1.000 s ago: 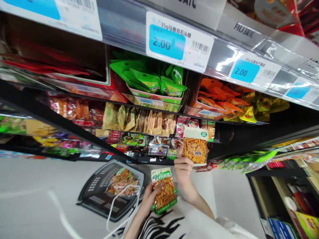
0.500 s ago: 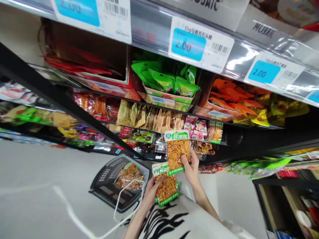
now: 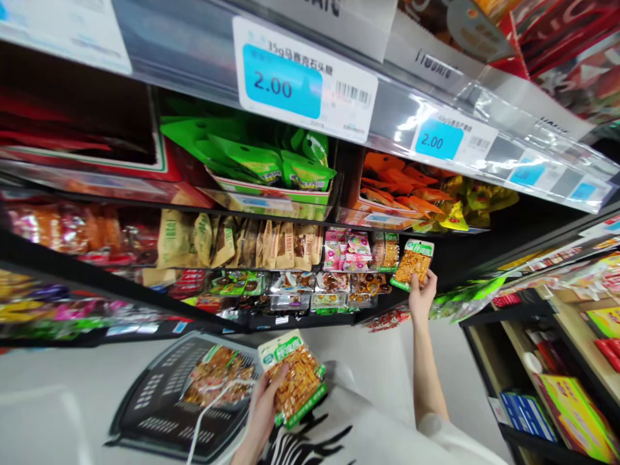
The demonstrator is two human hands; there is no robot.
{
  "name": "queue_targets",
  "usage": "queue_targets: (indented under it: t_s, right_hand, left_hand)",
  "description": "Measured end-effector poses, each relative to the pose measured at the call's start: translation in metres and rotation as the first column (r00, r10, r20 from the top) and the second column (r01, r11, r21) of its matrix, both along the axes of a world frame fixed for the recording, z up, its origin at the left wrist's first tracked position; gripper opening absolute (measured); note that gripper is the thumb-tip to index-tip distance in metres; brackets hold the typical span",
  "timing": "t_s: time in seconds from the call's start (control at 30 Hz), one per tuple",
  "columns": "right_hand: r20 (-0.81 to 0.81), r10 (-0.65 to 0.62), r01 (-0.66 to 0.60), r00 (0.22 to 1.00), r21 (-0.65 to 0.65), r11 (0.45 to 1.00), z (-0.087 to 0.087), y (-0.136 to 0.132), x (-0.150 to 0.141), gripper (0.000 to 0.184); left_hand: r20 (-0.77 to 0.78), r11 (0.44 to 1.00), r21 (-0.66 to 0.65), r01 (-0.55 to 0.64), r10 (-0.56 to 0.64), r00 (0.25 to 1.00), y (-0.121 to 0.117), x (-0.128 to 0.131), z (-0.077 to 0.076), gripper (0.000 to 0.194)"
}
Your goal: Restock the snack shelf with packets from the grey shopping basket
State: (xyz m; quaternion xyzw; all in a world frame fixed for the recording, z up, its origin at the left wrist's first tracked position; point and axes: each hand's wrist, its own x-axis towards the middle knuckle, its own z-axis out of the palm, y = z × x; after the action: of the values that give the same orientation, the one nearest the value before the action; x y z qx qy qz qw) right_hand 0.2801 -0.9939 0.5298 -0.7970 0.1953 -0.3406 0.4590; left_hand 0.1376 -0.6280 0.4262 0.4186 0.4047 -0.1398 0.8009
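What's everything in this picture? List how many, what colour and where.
Snack packs: two, brown and green, one per hand
Basket: one, dark grey, lower left
Basket contents: count unclear, brownish
Price tags: several, white and blue, top edge
Bags: several, green, upper middle; orange and yellow further right
Pouches: several, tan, middle
Other goods: many, mixed, on shelves
Floor: one, grey, below
Shirt: one, white and black, bottom
Left hand: one, bare, lower middle
Right hand: one, bare, right of middle
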Motion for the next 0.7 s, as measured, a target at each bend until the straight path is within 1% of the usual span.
queue_targets:
  t_s: [0.03, 0.07, 0.1, 0.13, 0.17, 0.23, 0.3, 0.37, 0.4, 0.47, 0.53, 0.57, 0.63, 0.67, 0.7]
  right_hand:
    - [-0.028, -0.032, 0.029, 0.999, -0.109, 0.994, 0.001, -0.010, 0.006, 0.051]
    - [-0.059, -0.041, 0.028, 0.997, -0.206, 0.978, 0.001, -0.018, 0.013, 0.049]
    - [-0.090, -0.031, 0.005, 0.995, -0.272, 0.962, 0.001, -0.024, 0.022, 0.048]
    - [-0.121, -0.004, -0.033, 0.993, -0.303, 0.952, -0.001, -0.029, 0.032, 0.047]
    - [-0.152, 0.027, -0.073, 0.988, -0.303, 0.950, -0.003, -0.033, 0.044, 0.047]
    - [-0.236, 0.085, -0.148, 0.968, -0.262, 0.954, -0.009, -0.037, 0.068, 0.048]
    - [-0.360, 0.148, -0.242, 0.921, -0.234, 0.941, -0.015, -0.037, 0.088, 0.048]
    - [-0.481, 0.190, -0.350, 0.856, -0.268, 0.897, -0.019, -0.035, 0.102, 0.046]
    - [-0.532, 0.167, -0.379, 0.830, -0.320, 0.868, -0.020, -0.033, 0.106, 0.045]
    - [-0.593, 0.032, -0.372, 0.804, -0.461, 0.805, -0.019, -0.030, 0.109, 0.043]
    - [-0.595, -0.110, -0.327, 0.796, -0.576, 0.749, -0.015, -0.028, 0.107, 0.046]
    - [-0.579, -0.144, -0.308, 0.802, -0.609, 0.731, -0.013, -0.026, 0.103, 0.049]
    - [-0.506, -0.135, -0.269, 0.852, -0.644, 0.716, -0.007, -0.022, 0.092, 0.055]
    - [-0.444, -0.110, -0.237, 0.889, -0.652, 0.720, -0.005, -0.017, 0.083, 0.056]
    - [-0.371, -0.076, -0.199, 0.926, -0.647, 0.736, -0.003, -0.011, 0.073, 0.054]
  left_hand:
    - [-0.012, 1.000, 0.012, -0.002, 0.002, 1.000, 0.000, 0.000, -0.001, 0.063]
    - [-0.021, 1.000, 0.019, 0.003, -0.002, 1.000, -0.001, 0.000, -0.002, 0.061]
    - [-0.026, 1.000, 0.016, 0.014, -0.014, 1.000, -0.001, 0.000, -0.003, 0.059]
    - [-0.025, 1.000, 0.007, 0.029, -0.029, 0.999, -0.002, 0.000, -0.003, 0.058]
    - [-0.023, 0.999, -0.003, 0.043, -0.043, 0.999, -0.002, 0.000, -0.004, 0.057]
    - [-0.023, 0.998, -0.017, 0.062, -0.062, 0.998, -0.001, -0.001, -0.006, 0.058]
    - [-0.026, 0.997, -0.015, 0.070, -0.071, 0.997, 0.000, -0.002, -0.007, 0.061]
    - [-0.033, 0.997, -0.005, 0.083, -0.083, 0.996, 0.002, -0.003, -0.009, 0.062]
    - [-0.031, 0.996, 0.003, 0.087, -0.087, 0.996, 0.002, -0.004, -0.009, 0.063]
    - [-0.003, 0.996, 0.028, 0.090, -0.090, 0.996, 0.003, -0.004, -0.009, 0.064]
    - [0.050, 0.994, 0.049, 0.096, -0.098, 0.994, 0.003, -0.003, -0.007, 0.064]
    - [0.070, 0.993, 0.057, 0.104, -0.108, 0.992, 0.002, -0.002, -0.005, 0.064]
    - [0.088, 0.988, 0.073, 0.133, -0.140, 0.986, 0.001, 0.001, 0.002, 0.062]
    - [0.094, 0.986, 0.083, 0.143, -0.150, 0.984, 0.000, 0.003, 0.006, 0.061]
    - [0.103, 0.985, 0.095, 0.145, -0.155, 0.983, -0.001, 0.005, 0.011, 0.060]
